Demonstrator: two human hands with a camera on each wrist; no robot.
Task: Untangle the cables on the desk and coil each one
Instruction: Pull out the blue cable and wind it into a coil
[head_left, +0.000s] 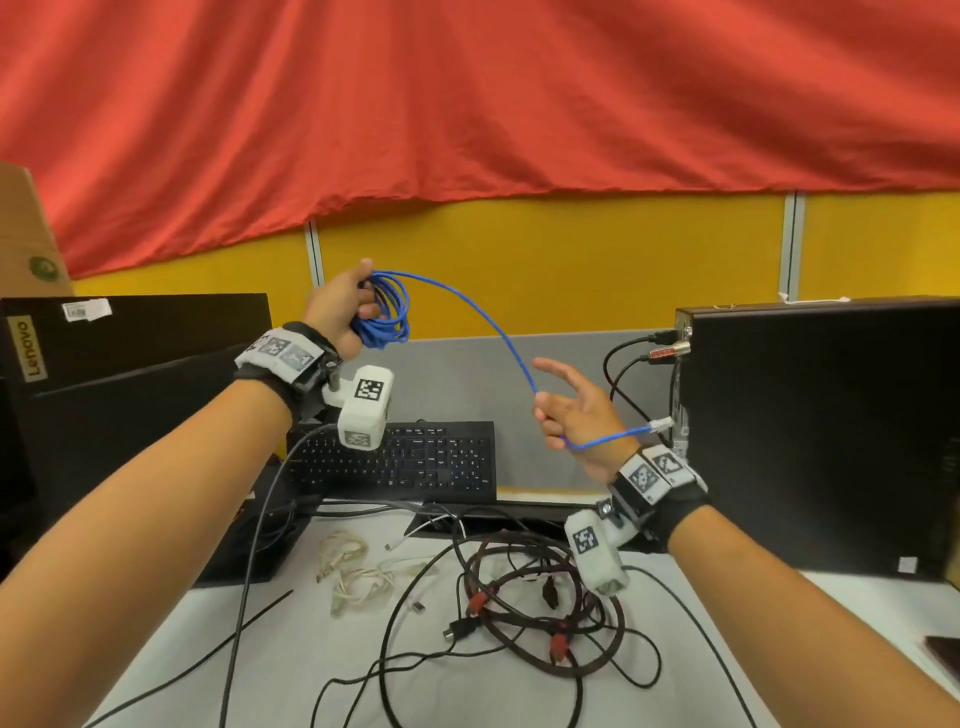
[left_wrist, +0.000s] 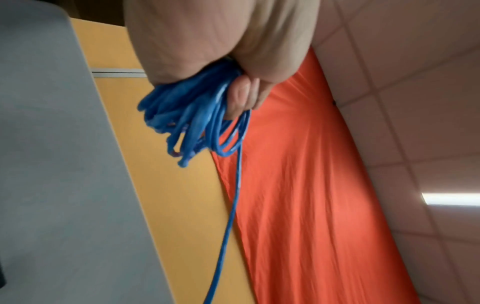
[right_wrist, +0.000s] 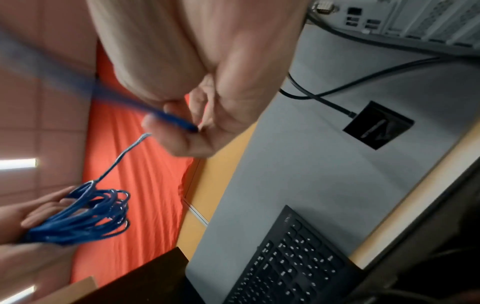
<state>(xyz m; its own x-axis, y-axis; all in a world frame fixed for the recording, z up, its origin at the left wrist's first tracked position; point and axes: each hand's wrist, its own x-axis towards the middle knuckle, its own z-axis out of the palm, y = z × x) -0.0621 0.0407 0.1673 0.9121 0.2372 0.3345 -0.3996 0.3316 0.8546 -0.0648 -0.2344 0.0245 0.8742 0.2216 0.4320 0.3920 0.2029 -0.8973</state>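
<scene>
My left hand (head_left: 343, 312) is raised above the desk and grips a bundle of coiled blue cable (head_left: 387, 312); the loops (left_wrist: 187, 115) hang from its curled fingers. A free strand of the blue cable (head_left: 498, 332) runs down and right to my right hand (head_left: 566, 415), which pinches it (right_wrist: 179, 123) between thumb and fingers while the index finger points out. The strand's clear plug end (head_left: 661, 424) sticks out past my right wrist. On the desk below lies a tangle of dark red and black cables (head_left: 530, 603), with whitish cables (head_left: 353, 571) to its left.
A black keyboard (head_left: 405, 457) leans against the grey partition. A black computer tower (head_left: 821, 426) with plugged cables stands at the right, black Lenovo boxes (head_left: 130, 364) at the left. Thin black cables (head_left: 395, 675) trail over the white desk (head_left: 311, 649) front.
</scene>
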